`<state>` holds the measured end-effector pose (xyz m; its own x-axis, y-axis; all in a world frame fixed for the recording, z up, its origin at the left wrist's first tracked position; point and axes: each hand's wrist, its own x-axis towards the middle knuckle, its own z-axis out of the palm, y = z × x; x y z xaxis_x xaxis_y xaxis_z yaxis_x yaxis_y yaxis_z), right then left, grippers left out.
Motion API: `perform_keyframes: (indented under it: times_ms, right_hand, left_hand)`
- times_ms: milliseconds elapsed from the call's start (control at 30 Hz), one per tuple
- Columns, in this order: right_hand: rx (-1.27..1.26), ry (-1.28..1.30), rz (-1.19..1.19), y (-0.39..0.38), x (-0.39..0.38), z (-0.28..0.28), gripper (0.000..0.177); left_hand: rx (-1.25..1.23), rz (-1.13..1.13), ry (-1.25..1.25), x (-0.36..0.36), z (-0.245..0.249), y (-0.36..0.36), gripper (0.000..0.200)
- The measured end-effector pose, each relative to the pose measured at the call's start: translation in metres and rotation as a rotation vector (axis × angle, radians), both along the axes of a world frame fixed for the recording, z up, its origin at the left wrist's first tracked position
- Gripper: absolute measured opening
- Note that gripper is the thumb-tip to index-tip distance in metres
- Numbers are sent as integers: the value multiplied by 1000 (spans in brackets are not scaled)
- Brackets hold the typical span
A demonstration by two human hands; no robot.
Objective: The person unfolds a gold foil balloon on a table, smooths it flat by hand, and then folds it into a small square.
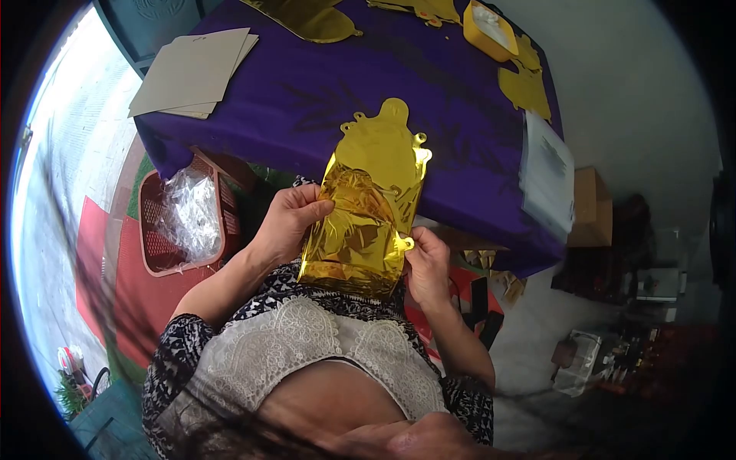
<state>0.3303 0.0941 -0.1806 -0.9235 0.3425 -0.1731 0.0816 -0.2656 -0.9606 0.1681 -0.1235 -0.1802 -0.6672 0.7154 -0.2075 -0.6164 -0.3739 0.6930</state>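
Note:
Both hands hold a flat, shiny gold foil balloon (364,215) at the near edge of the purple-covered table (268,92). The foil is uninflated, creased at its lower part, and has small tabs with holes along its sides. My left hand (290,218) pinches its left side between thumb and fingers. On the lower right edge, by a small round tab, my right hand (427,264) is closed on the foil. The balloon's rounded top rests over the tabletop, while its lower end hangs in front of my body.
A stack of beige cards (192,73) lies at the table's left. More gold foil pieces (307,19) lie along the far side. A yellow container (488,34) stands far right, above clear plastic sleeves (546,180). Below left, a brown basket (153,230) holds crumpled clear plastic.

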Motion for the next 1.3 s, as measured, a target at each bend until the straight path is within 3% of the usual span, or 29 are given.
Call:
perform_keyframes:
  times_ms: [500, 767, 1000, 1300]
  right_hand:
    - [141, -14, -11, -3, 1, 15, 23]
    - [38, -91, 69, -8, 1, 13, 21]
    - [76, -141, 43, -7, 4, 12, 19]
    - [56, 7, 118, -5, 0, 16, 34]
  left_hand:
    - [-151, 46, 205, 3, 10, -2, 13]
    - [-131, 48, 124, 1, 8, -2, 14]
    - [-172, 20, 226, -4, 12, -5, 16]
    - [-186, 32, 224, -7, 12, -6, 10]
